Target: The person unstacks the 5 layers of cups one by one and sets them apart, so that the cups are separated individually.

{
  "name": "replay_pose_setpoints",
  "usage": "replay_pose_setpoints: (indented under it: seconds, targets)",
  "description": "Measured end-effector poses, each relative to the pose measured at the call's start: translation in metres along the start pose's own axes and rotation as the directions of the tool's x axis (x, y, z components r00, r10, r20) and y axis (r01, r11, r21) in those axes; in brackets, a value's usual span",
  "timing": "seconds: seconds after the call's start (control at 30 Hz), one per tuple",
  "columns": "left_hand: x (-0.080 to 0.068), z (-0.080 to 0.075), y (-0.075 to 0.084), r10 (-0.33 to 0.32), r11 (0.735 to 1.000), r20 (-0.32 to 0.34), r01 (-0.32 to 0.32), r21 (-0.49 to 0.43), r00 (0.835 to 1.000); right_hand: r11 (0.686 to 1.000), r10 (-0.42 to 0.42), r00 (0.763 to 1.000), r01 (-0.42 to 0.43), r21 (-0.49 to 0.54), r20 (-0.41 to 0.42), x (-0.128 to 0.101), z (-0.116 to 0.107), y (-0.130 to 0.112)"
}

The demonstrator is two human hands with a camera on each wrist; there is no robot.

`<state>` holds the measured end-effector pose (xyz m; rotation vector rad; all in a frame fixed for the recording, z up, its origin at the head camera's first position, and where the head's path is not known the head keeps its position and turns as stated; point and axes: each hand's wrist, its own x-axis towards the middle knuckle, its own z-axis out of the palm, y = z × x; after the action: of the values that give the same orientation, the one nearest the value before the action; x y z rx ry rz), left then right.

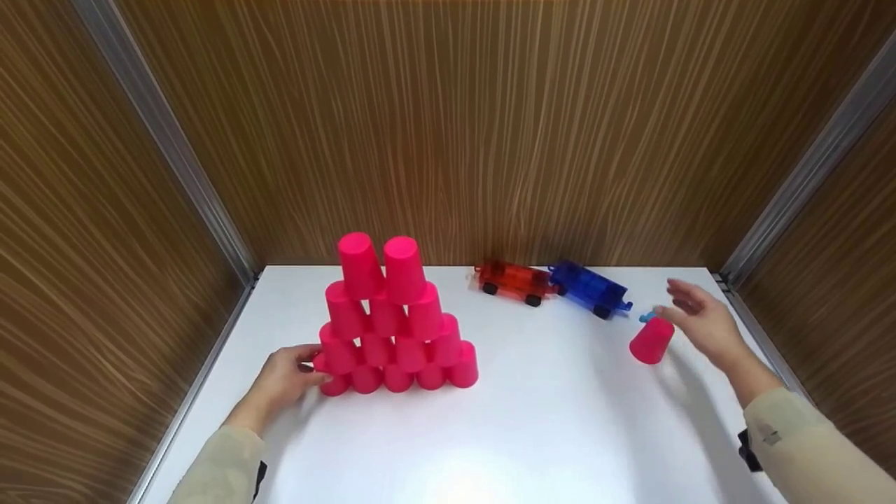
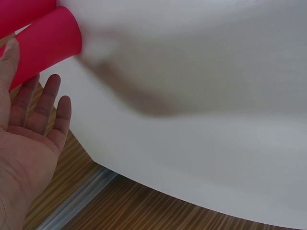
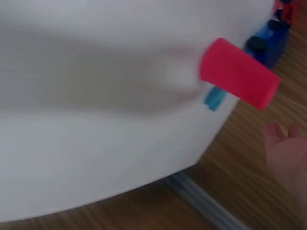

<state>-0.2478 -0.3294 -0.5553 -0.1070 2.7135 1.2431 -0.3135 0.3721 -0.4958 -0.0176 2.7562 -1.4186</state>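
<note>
Steadying the pink cup pyramid (image 1: 395, 329), the left hand (image 1: 283, 381) rests open-fingered against a bottom cup (image 2: 45, 43). Right wrist view: right hand (image 3: 285, 148), open and empty, beside a lone pink cup (image 3: 238, 74); better approached slowly.

In the left wrist view only 2 cups of the pink cup pyramid (image 2: 45, 40) show, both cut by the top-left edge. The left hand (image 2: 26, 143) is cropped at the left and bottom edges, its thumb out of sight. In the head view that hand's fingertips are hidden behind the pyramid's lowest left cup, so contact cannot be told.

The right wrist view is blurred. Beside the single pink cup (image 3: 238, 74), the blue toy car (image 3: 266, 43) and red toy car (image 3: 288, 9) run off the top-right corner. The small blue piece (image 3: 214, 97) behind the cup is too smeared to identify. Only fingertips of the right hand (image 3: 285, 148) enter at the right edge.
</note>
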Motion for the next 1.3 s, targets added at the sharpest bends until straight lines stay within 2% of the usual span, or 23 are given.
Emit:
replay_pose_setpoints:
  seconds: [0.23, 0.5, 0.77, 0.93, 1.07, 1.2, 1.3]
  targets:
    - [-0.001, -0.001, -0.001, -0.029, 1.000, 0.003, 0.029, -0.003, 1.000, 0.991, -0.134, 0.991, 0.134, 0.024, 0.005, 0.001, 0.011, -0.071]
    - [0.001, -0.005, 0.002, 0.000, 1.000, 0.002, -0.001, 0.012, 1.000, 0.956, -0.286, 0.958, 0.284, 0.079, 0.015, 0.000, 0.043, -0.168]
    - [0.002, -0.006, 0.003, -0.002, 1.000, 0.014, 0.002, 0.013, 1.000, 0.892, -0.446, 0.893, 0.436, 0.120, 0.067, -0.002, 0.085, -0.245]
    - [0.004, -0.005, 0.003, 0.004, 1.000, 0.016, -0.005, 0.019, 1.000, 0.856, -0.507, 0.856, 0.488, 0.169, 0.099, -0.004, 0.113, -0.282]
    - [0.004, -0.005, 0.003, -0.004, 1.000, 0.020, 0.004, 0.021, 1.000, 0.842, -0.528, 0.839, 0.497, 0.209, 0.132, -0.004, 0.134, -0.305]
    - [0.004, -0.006, 0.003, -0.030, 1.000, 0.019, 0.030, 0.009, 0.999, 0.841, -0.530, 0.832, 0.491, 0.226, 0.162, -0.005, 0.155, -0.320]
    - [0.004, -0.005, 0.002, -0.026, 1.000, 0.025, 0.025, 0.010, 0.999, 0.850, -0.516, 0.836, 0.472, 0.236, 0.188, -0.005, 0.169, -0.326]
